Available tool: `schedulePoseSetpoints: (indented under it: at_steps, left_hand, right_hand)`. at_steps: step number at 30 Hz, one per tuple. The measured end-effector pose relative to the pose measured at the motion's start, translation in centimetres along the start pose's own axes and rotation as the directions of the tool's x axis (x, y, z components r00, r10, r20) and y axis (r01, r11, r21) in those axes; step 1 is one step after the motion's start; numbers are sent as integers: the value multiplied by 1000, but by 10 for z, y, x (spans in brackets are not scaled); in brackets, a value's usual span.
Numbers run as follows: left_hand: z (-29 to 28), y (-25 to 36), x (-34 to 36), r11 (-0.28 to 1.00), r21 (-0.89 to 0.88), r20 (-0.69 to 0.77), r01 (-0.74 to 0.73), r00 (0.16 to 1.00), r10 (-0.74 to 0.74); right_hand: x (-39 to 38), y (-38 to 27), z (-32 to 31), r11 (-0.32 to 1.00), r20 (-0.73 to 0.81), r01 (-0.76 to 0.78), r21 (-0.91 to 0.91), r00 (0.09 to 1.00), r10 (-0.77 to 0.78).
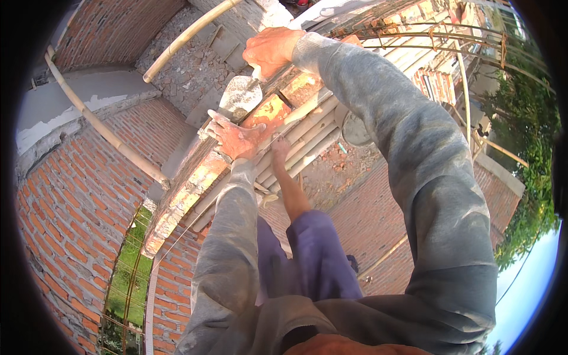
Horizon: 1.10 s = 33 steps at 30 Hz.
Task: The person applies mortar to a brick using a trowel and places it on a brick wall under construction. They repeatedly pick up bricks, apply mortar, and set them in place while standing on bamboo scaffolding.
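My right hand (273, 51) is closed around the handle of a trowel (241, 94), whose grey, mortar-smeared blade hangs beside the top of a narrow brick wall (184, 190). An orange brick (273, 112) lies on that wall top, with another brick (302, 89) farther along the row. My left hand (235, 135) rests against the near end of the orange brick, fingers spread and dusted with mortar. A thin string (183, 232) runs along the near side of the wall.
My bare foot (280, 148) stands on bamboo poles (313, 133) beside the wall. A round bucket (356, 129) sits right of them. Bamboo poles (106, 127) cross at left; rusty rebar (438, 38) juts in at upper right. Rubble (186, 65) covers the ground beyond the wall.
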<state>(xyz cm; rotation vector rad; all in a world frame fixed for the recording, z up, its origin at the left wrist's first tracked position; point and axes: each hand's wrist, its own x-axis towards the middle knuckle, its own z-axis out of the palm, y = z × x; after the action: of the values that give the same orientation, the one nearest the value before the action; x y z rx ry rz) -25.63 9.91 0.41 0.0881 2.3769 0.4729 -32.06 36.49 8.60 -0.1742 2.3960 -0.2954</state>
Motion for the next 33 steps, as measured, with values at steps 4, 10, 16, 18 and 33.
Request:
schedulePoseSetpoints:
  at_steps: [4,10,16,18,33]
  left_hand:
    - [-9,9,-9,990,44,-214,-137,966,144]
    - [4,62,0,806,-8,-122,-591,801,586]
    - [78,155,17,660,72,261,-748,653,711]
    - [101,172,27,630,109,345,-769,623,701]
    - [141,178,56,585,101,451,-805,561,694]
  right_hand:
    - [-100,43,27,984,-516,4,180,852,91]
    - [-277,33,102,770,-517,-357,528,584,625]
    - [-253,-22,207,610,-677,-588,532,138,723]
    - [-233,-29,235,548,-657,-632,549,79,750]
    - [-183,-173,301,-394,433,913,104,315,845]
